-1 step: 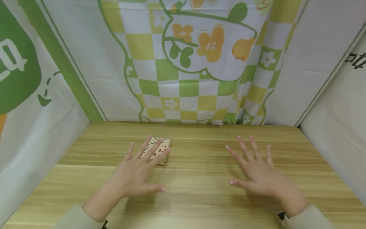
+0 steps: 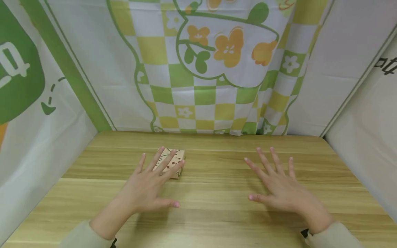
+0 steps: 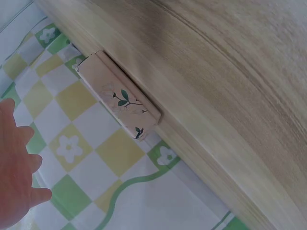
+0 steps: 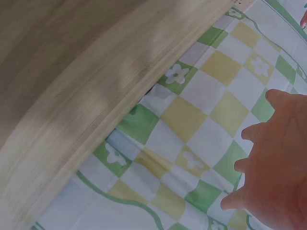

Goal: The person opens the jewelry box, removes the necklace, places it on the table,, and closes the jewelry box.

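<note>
A small cream box (image 2: 173, 162) printed with branches and dark red blossoms lies on the wooden table. In the head view my left hand (image 2: 147, 189) covers part of it, fingers straight and spread. The left wrist view shows the box (image 3: 115, 93) from another side, pinkish with green leaves, apart from the fingers at the left edge. On the other side, my right hand (image 2: 280, 189) also has its fingers spread and holds nothing. Its nearest surface is the tabletop. Shadows below both hands suggest they hover over the wood.
Behind the table (image 2: 214, 196) hangs a green, yellow and white checked cloth (image 2: 204, 94) with orange flowers. White fabric walls stand at the left (image 2: 74, 137) and right (image 2: 356, 120). Beige sleeves (image 2: 85, 236) reach both wrists.
</note>
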### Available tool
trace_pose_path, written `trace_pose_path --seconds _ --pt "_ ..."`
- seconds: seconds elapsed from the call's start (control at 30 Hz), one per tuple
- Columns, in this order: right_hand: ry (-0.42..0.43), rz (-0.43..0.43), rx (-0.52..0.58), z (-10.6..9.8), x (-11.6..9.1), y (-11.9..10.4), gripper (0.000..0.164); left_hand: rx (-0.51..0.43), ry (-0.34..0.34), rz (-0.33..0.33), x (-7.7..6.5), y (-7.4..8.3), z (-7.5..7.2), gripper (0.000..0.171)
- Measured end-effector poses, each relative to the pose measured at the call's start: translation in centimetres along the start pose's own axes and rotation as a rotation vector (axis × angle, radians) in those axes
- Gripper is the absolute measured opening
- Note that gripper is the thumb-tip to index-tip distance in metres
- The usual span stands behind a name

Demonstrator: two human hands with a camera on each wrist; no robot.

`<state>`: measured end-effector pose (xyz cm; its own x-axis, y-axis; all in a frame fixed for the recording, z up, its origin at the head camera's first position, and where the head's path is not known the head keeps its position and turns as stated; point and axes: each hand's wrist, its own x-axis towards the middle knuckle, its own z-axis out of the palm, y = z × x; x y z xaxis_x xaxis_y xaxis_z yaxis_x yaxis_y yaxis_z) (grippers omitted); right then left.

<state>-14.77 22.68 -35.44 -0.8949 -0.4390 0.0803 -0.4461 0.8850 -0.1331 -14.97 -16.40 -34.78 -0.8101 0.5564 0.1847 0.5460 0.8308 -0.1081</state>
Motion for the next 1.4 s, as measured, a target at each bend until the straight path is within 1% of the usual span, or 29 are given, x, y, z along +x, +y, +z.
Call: trace_pose_path --seconds 0.17,0.3,0.4,0.57,0.63,0.73,0.83,0.9,1.0,1.1,1.2,1.3,1.4 --pt "-0.002 -0.009 0.005 -0.1 0.5 -0.3 0.095 0.006 0.015 0.003 0.1 -0.2 0.0 0.106" --pt "0.012 -0.035 0.023 -0.1 1.3 -0.5 0.095 -0.023 -0.002 -0.009 0.1 -0.8 -0.2 0.107" --pt "0.018 -0.047 0.049 -0.3 2.1 -0.8 0.096 -0.042 -0.021 -0.027 0.1 -1.8 -0.3 0.109" --pt "-0.002 -0.068 0.116 -0.4 3.9 -1.5 0.098 -0.053 -0.052 -0.015 0.5 -3.8 0.1 0.113" --pt "-0.022 -0.083 0.149 -0.3 4.8 -1.9 0.098 -0.084 -0.076 -0.016 0.7 -4.6 0.4 0.115" --pt "-0.065 -0.089 0.198 -0.1 6.1 -2.6 0.099 -0.157 -0.122 -0.051 1.2 -5.8 0.8 0.118" --pt "-0.105 -0.093 0.252 0.2 7.6 -3.4 0.099 -0.197 -0.148 -0.074 1.9 -7.0 1.1 0.118" --pt "-0.132 -0.097 0.305 0.5 8.7 -3.8 0.098 -0.201 -0.158 -0.067 2.5 -7.7 1.2 0.117" --pt "-0.170 -0.110 0.377 1.1 10.3 -4.6 0.096 -0.208 -0.174 -0.050 3.0 -8.7 1.5 0.115" --pt "-0.194 -0.131 0.427 1.8 11.9 -5.3 0.097 -0.264 -0.199 -0.058 3.4 -9.4 1.9 0.115" --pt "-0.220 -0.123 0.494 2.6 13.4 -6.0 0.097 -0.336 -0.233 -0.076 3.8 -9.8 2.4 0.117" --pt "-0.252 -0.087 0.575 3.3 14.7 -6.8 0.095 -0.410 -0.277 -0.096 4.1 -10.2 2.8 0.119" --pt "-0.283 -0.058 0.616 4.1 15.8 -7.7 0.092 -0.467 -0.320 -0.112 4.4 -10.4 3.1 0.121"
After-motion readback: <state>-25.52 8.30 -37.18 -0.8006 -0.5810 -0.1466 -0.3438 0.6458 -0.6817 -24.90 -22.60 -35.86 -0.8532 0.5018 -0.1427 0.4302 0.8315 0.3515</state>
